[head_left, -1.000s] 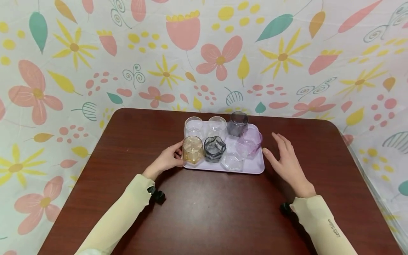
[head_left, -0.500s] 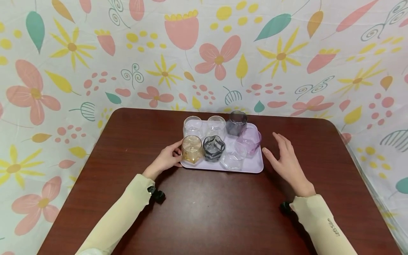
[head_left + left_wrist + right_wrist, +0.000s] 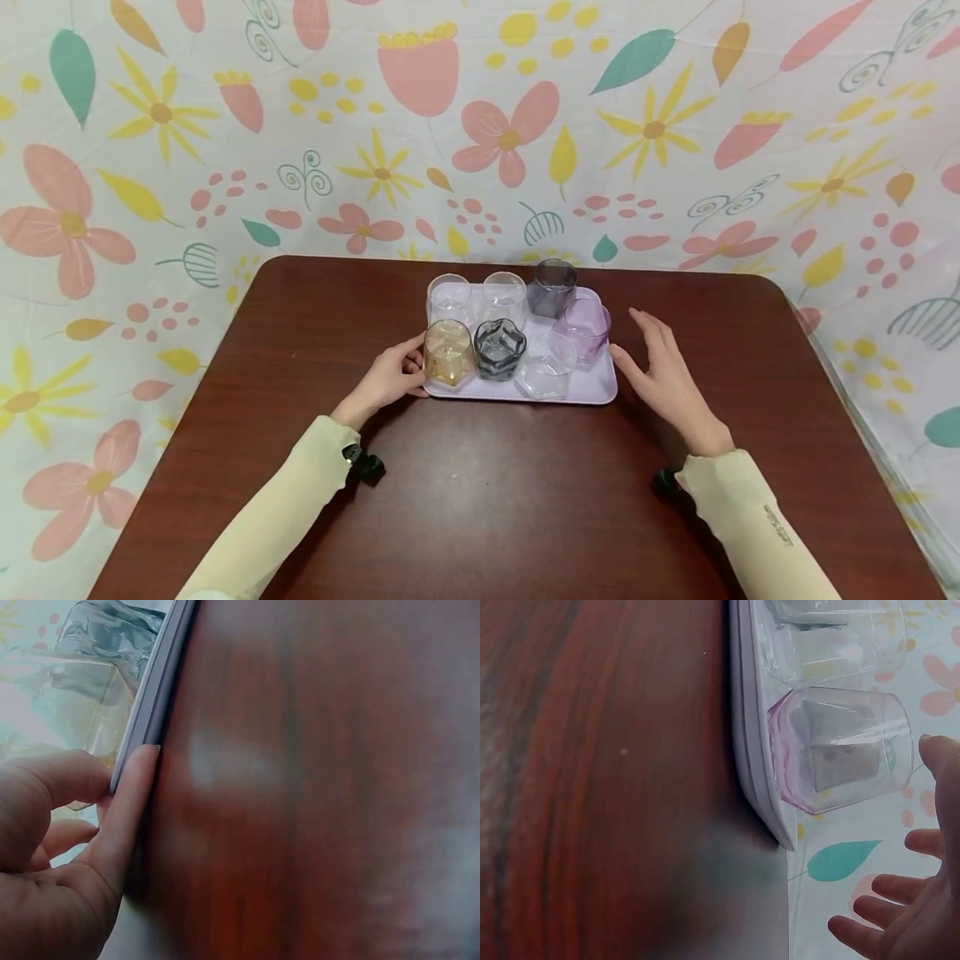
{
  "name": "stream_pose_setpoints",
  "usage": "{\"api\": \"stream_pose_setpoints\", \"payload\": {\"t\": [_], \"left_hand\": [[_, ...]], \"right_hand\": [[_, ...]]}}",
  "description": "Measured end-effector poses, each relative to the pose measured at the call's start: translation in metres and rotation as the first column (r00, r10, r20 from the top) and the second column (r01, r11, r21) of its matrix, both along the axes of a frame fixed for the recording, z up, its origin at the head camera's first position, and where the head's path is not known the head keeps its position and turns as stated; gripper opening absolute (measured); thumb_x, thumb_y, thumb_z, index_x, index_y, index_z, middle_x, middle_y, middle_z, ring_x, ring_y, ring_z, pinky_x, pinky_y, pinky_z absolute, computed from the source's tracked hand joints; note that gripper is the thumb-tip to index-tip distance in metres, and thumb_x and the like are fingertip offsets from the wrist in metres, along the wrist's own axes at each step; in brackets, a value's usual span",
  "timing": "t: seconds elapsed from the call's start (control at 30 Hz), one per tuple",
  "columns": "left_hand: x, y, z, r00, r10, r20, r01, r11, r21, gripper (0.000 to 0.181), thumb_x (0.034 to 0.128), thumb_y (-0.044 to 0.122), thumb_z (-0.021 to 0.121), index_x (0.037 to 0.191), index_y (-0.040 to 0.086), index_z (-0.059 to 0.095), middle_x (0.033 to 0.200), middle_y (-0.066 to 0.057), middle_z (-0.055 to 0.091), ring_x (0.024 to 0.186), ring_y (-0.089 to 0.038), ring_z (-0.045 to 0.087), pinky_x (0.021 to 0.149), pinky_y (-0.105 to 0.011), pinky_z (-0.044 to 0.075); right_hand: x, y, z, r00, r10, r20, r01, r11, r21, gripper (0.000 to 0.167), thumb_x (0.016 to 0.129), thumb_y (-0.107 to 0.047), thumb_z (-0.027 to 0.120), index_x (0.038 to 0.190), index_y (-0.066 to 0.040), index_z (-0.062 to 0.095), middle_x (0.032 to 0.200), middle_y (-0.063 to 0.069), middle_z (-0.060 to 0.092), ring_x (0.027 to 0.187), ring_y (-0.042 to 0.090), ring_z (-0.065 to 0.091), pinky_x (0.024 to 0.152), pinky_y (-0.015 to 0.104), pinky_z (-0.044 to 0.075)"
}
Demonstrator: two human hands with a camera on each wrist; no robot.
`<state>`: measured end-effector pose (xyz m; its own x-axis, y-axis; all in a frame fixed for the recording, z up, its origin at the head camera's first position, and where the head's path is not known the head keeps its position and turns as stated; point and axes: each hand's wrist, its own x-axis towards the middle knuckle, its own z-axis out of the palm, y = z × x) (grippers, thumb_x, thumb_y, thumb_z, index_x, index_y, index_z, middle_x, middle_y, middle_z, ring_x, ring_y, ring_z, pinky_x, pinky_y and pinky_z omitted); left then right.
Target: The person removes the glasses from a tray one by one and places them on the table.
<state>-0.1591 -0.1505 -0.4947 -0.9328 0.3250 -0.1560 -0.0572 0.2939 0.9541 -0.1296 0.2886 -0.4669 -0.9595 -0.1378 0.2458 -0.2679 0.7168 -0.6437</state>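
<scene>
A lilac tray (image 3: 480,397) bears several glasses. My left hand (image 3: 387,377) grips the tray's left end, with finger and thumb at its rim in the left wrist view. Next to those fingers stands an amber glass (image 3: 448,354). A grey wavy-rimmed glass (image 3: 500,350) and a clear glass (image 3: 546,371) fill the front row. Behind are two clear glasses, one at the left (image 3: 448,302) and one in the middle (image 3: 506,298), and a dark grey glass (image 3: 552,289). My right hand (image 3: 663,379) has its fingers spread beside the pink glass (image 3: 840,750), its thumb near the glass's rim, holding nothing.
The tray lies on a dark reddish-brown wooden table (image 3: 480,492), toward its back edge. A white cloth with a flower print (image 3: 480,150) hangs just behind the table. Both forearms in cream sleeves lie over the table's front, each with a black wrist device (image 3: 366,465).
The head view shifts slightly. My right hand comes a little closer to the tray's right end. My left hand keeps its hold, and the glasses stay in their places on the tray.
</scene>
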Motion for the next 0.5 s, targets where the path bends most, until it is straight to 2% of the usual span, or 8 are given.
{"api": "stream_pose_setpoints", "payload": {"t": [0.27,0.5], "left_hand": [[0.002,-0.001,-0.002,1.000,0.000,-0.025,0.001,1.000,0.024,0.075,0.0881,-0.014,0.060,0.159,-0.001,0.038,0.102,-0.016,0.052,0.081,-0.017,0.056,0.066,-0.037,0.069],[0.005,-0.001,-0.006,0.999,0.008,-0.039,-0.007,1.000,0.010,0.075,0.0883,-0.013,0.062,0.159,-0.003,0.037,0.112,-0.021,0.053,0.085,-0.016,0.058,0.066,-0.035,0.069]], "right_hand": [[-0.011,-0.008,0.006,0.997,0.068,-0.020,-0.069,0.997,-0.025,0.077,0.096,-0.022,0.075,0.160,-0.003,0.035,0.156,0.026,0.040,0.131,0.046,0.047,0.106,0.068,0.048],[-0.019,-0.014,0.005,0.990,0.137,0.021,-0.135,0.988,-0.078,0.082,0.094,-0.014,0.077,0.161,-0.001,0.031,0.156,0.028,0.039,0.137,0.049,0.045,0.109,0.070,0.045]]}}
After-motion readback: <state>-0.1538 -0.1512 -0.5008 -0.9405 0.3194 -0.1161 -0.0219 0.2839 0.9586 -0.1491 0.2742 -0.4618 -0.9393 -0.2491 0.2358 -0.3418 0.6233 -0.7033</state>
